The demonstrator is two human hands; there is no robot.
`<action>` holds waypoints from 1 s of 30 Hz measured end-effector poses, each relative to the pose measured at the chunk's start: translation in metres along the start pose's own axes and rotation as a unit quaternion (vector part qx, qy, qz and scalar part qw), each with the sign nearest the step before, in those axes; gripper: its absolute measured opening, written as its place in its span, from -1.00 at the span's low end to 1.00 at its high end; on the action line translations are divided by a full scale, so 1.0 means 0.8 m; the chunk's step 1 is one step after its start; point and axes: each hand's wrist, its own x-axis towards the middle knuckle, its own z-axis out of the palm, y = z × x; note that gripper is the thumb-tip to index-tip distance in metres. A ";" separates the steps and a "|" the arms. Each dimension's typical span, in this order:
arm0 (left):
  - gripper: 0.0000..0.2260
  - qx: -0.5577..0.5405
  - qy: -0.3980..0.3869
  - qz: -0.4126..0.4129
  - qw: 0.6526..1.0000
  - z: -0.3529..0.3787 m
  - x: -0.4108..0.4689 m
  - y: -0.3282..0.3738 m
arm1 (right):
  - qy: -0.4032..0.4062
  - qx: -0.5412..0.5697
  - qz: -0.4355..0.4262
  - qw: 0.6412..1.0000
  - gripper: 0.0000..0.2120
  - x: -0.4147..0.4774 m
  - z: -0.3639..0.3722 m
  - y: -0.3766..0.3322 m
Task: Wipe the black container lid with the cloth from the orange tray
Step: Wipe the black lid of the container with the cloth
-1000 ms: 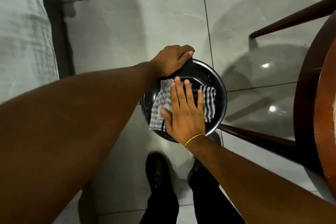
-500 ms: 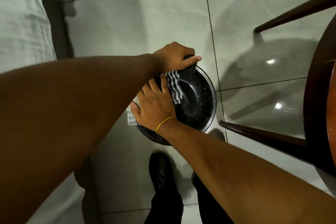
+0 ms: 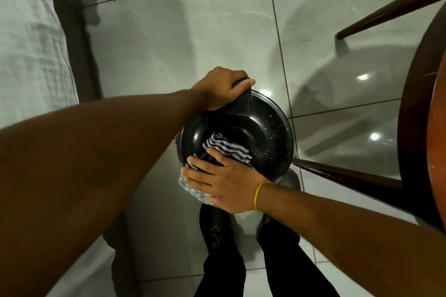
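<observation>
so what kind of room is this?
Probably a home, perhaps a bedroom: glossy grey tiled floor, a bed with pale rumpled sheet at left, and a dark wooden table or chair with slanted legs at right. Can't tell more.

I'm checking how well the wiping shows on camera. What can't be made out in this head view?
- Near-left rim of the round black container lid: covered by the right hand and the striped grey-and-white cloth.
- Lid's tab: wrapped by the left hand.
- Orange tray: nowhere in frame.
- Dark wooden chair: cut by the right edge.
</observation>
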 end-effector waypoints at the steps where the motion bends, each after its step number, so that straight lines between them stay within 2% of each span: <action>1: -0.57 -0.002 0.004 0.002 1.000 0.000 -0.001 0.001 | -0.001 -0.007 -0.010 1.000 -0.29 -0.014 0.002 0.000; 4: -0.58 0.000 0.011 0.001 1.000 0.000 -0.002 0.002 | -0.006 -0.009 -0.032 0.999 -0.27 -0.058 0.006 0.005; 7: -0.59 0.009 0.018 0.002 1.000 0.002 -0.003 0.002 | -0.004 0.001 -0.015 1.000 -0.27 -0.095 0.006 0.018; 9: -0.60 0.016 0.022 0.007 1.000 0.001 -0.004 0.004 | 0.006 0.016 0.052 0.998 -0.24 -0.112 0.006 0.028; 11: -0.60 0.019 0.020 0.007 1.000 0.001 -0.004 0.005 | 0.027 0.036 0.165 0.985 -0.21 -0.123 0.005 0.033; 16: -0.59 0.031 0.017 0.005 0.999 0.002 -0.005 0.004 | 0.054 0.090 0.357 0.928 -0.20 -0.113 0.003 0.028; 19: -0.58 0.036 0.020 -0.001 0.999 0.004 -0.006 0.003 | 0.063 0.115 0.479 0.868 -0.24 -0.078 -0.009 0.040; 22: -0.56 0.036 0.015 -0.004 0.999 0.005 -0.005 0.004 | 0.066 0.160 0.561 0.809 -0.27 -0.043 -0.025 0.073; 24: -0.57 0.026 0.011 -0.004 1.000 0.005 -0.005 0.005 | 0.051 0.182 0.567 0.801 -0.27 -0.030 -0.033 0.097; 27: -0.58 0.028 0.008 -0.011 1.000 0.005 -0.004 0.005 | 0.022 0.184 0.527 0.829 -0.24 -0.019 -0.041 0.130; 30: -0.47 0.088 0.030 -0.040 0.995 0.009 -0.005 0.003 | 0.014 0.176 0.513 0.840 -0.22 -0.010 -0.045 0.144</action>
